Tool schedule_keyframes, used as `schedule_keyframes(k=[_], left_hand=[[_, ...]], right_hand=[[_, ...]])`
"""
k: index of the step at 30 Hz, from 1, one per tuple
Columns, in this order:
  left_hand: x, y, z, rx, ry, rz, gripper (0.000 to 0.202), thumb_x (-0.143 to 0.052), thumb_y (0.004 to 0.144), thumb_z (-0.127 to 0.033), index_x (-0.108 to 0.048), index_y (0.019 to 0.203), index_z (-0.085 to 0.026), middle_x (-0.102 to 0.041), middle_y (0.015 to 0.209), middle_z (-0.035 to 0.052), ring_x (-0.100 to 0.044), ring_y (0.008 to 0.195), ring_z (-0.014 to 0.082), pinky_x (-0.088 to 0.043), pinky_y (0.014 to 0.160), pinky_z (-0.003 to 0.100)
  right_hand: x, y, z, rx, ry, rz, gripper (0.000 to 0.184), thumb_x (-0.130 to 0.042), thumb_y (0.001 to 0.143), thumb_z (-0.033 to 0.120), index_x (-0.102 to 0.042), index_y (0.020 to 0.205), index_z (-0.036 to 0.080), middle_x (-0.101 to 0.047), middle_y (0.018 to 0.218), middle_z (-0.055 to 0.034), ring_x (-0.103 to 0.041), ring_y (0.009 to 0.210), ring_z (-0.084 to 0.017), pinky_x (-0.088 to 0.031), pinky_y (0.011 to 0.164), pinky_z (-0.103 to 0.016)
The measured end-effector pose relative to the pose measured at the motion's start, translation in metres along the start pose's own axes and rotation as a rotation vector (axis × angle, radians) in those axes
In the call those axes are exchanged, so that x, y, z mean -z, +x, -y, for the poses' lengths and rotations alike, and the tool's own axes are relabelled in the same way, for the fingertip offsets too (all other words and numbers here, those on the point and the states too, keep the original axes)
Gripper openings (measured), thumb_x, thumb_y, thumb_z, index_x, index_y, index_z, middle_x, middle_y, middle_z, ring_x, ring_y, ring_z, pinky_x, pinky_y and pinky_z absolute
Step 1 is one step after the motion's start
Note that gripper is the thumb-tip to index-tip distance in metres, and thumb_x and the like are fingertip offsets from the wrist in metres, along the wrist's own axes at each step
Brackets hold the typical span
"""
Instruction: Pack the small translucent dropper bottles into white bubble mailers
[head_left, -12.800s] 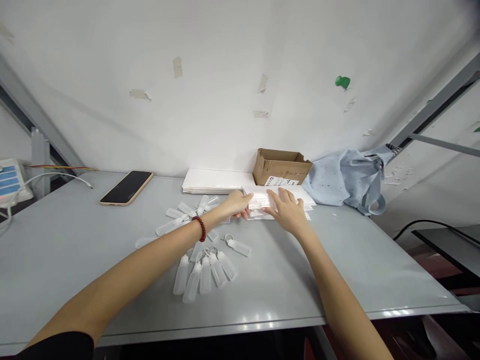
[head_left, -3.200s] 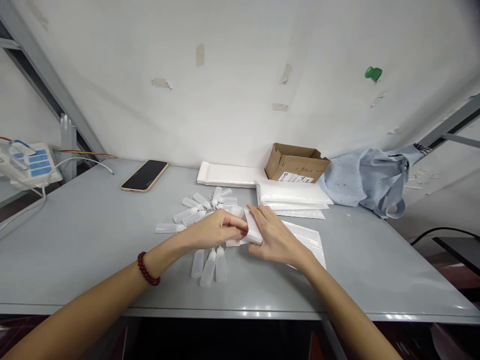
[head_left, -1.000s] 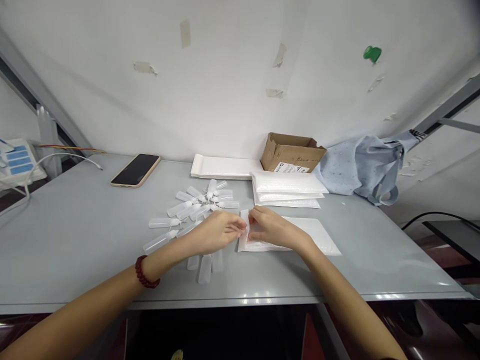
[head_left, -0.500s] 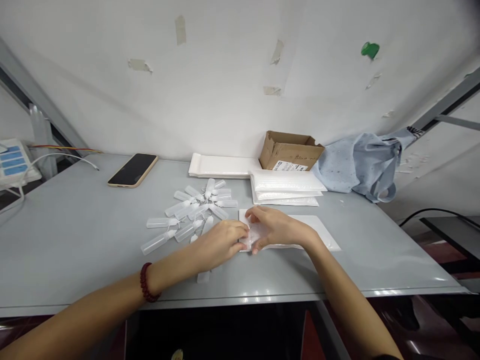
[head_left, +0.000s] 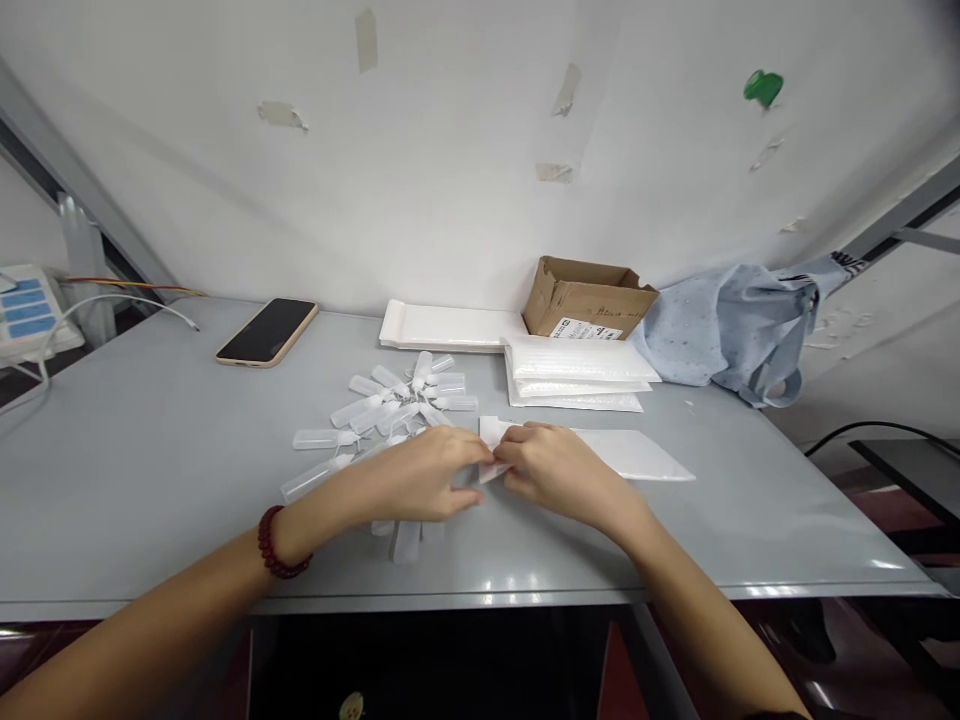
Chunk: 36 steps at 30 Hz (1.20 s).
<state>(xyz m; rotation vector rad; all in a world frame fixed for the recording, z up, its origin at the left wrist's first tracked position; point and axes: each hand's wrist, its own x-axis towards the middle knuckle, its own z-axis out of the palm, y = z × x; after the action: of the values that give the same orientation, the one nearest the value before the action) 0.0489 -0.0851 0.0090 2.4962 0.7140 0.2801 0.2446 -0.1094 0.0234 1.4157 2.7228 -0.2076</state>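
A white padded envelope [head_left: 637, 455] lies on the grey table, its left end between my hands. My right hand [head_left: 566, 470] is closed on that end, fingers curled over the lifted flap. From the left, my left hand [head_left: 427, 470] meets it with fingertips on the flap's edge; its thumb sits a little lower, apart. The fingertips of both hands nearly touch and partly hide the flap. Clear plastic dropper bottles [head_left: 356, 412] are spread on the table left of the envelope, some covered by my left hand and forearm.
Behind the envelope is a stack of white padded envelopes [head_left: 577, 375], with another flat white pack [head_left: 450, 327] beside it. An open cardboard box [head_left: 589, 300] and a light blue cloth bag [head_left: 697, 325] stand against the wall. A phone [head_left: 268, 332] lies at the back left.
My right hand has closed and turned over the envelope's left end, lifting the flap's lower corner. My left hand has shifted slightly up and left, and the envelope has tilted a little.
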Motion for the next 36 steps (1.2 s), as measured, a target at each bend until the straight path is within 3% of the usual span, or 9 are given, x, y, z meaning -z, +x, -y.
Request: schedule_keyframes(k=[6, 11, 16, 20, 22, 25, 30, 32, 36], left_hand=[[-0.008, 0.007, 0.011, 0.015, 0.008, -0.109, 0.023, -0.050, 0.089, -0.034, -0.061, 0.099, -0.017, -0.064, 0.094, 0.0062, -0.059, 0.086, 0.0195, -0.043, 0.075, 0.029], [-0.012, 0.019, 0.010, 0.038, 0.059, -0.241, 0.029, -0.035, 0.095, -0.028, -0.053, 0.075, -0.016, -0.056, 0.072, 0.0023, -0.051, 0.065, 0.0142, -0.036, 0.062, 0.026], [0.007, 0.046, 0.017, 0.123, -0.129, -0.375, 0.034, -0.042, 0.091, -0.031, -0.038, 0.060, -0.018, -0.039, 0.054, -0.0044, -0.036, 0.051, 0.0095, -0.028, 0.052, 0.023], [0.024, 0.082, 0.025, 0.226, -0.397, -0.457, 0.030, -0.046, 0.088, -0.031, -0.049, 0.062, -0.015, -0.045, 0.057, -0.0030, -0.044, 0.055, 0.0102, -0.033, 0.053, 0.022], [0.032, 0.101, 0.029, 0.283, -0.597, -0.481, 0.026, -0.046, 0.088, -0.027, -0.055, 0.068, -0.013, -0.052, 0.062, -0.0008, -0.050, 0.058, 0.0108, -0.039, 0.055, 0.022], [0.039, 0.123, 0.031, 0.358, -0.763, -0.467, 0.024, -0.047, 0.087, -0.022, -0.057, 0.068, -0.011, -0.056, 0.063, 0.0016, -0.051, 0.056, 0.0103, -0.041, 0.055, 0.022], [0.037, 0.145, 0.033, 0.390, -0.813, -0.438, 0.029, -0.052, 0.083, -0.019, -0.049, 0.055, -0.014, -0.049, 0.052, 0.0000, -0.045, 0.047, 0.0080, -0.037, 0.049, 0.022], [0.035, 0.150, 0.035, 0.425, -0.812, -0.447, 0.033, -0.052, 0.083, -0.019, -0.045, 0.051, -0.015, -0.046, 0.048, -0.0007, -0.042, 0.044, 0.0074, -0.035, 0.047, 0.022], [0.032, 0.155, 0.037, 0.502, -0.762, -0.489, 0.036, -0.054, 0.081, -0.018, -0.040, 0.048, -0.017, -0.044, 0.045, -0.0014, -0.039, 0.041, 0.0067, -0.032, 0.044, 0.022]], right_hand=[[0.004, -0.004, -0.001, 0.058, 0.010, -0.102, 0.017, -0.048, 0.084, 0.013, -0.065, 0.085, 0.017, -0.061, 0.071, -0.0019, -0.047, 0.058, -0.012, -0.023, 0.055, -0.027], [0.007, -0.003, -0.006, -0.012, -0.132, -0.329, 0.027, -0.038, 0.091, 0.016, -0.061, 0.077, 0.016, -0.059, 0.065, -0.0021, -0.046, 0.058, -0.013, -0.030, 0.065, -0.030], [0.011, -0.001, -0.025, -0.220, -0.229, -0.646, 0.026, -0.038, 0.094, 0.029, -0.062, 0.097, 0.019, -0.065, 0.087, -0.0090, -0.054, 0.086, -0.023, -0.031, 0.086, -0.038], [0.013, -0.003, -0.048, -0.419, -0.275, -0.915, 0.031, -0.042, 0.091, 0.041, -0.056, 0.112, 0.021, -0.058, 0.113, -0.0132, -0.050, 0.107, -0.029, -0.027, 0.094, -0.044], [0.013, -0.003, -0.058, -0.479, -0.282, -0.978, 0.036, -0.043, 0.091, 0.044, -0.053, 0.116, 0.021, -0.054, 0.122, -0.0150, -0.047, 0.115, -0.031, -0.023, 0.098, -0.048], [0.008, 0.000, -0.071, -0.495, -0.258, -0.914, 0.046, -0.044, 0.089, 0.050, -0.047, 0.125, 0.022, -0.047, 0.132, -0.0168, -0.039, 0.124, -0.035, -0.021, 0.098, -0.055], [-0.006, 0.007, -0.090, -0.536, -0.203, -0.629, 0.058, -0.045, 0.086, 0.058, -0.042, 0.133, 0.023, -0.033, 0.145, -0.0205, -0.025, 0.132, -0.041, -0.023, 0.093, -0.067], [-0.010, 0.008, -0.096, -0.560, -0.198, -0.558, 0.055, -0.043, 0.089, 0.053, -0.041, 0.134, 0.023, -0.033, 0.145, -0.0215, -0.026, 0.132, -0.040, -0.025, 0.092, -0.068], [-0.015, 0.012, -0.104, -0.588, -0.225, -0.545, 0.041, -0.035, 0.096, 0.036, -0.040, 0.135, 0.026, -0.037, 0.142, -0.0201, -0.032, 0.131, -0.036, -0.030, 0.091, -0.066]])
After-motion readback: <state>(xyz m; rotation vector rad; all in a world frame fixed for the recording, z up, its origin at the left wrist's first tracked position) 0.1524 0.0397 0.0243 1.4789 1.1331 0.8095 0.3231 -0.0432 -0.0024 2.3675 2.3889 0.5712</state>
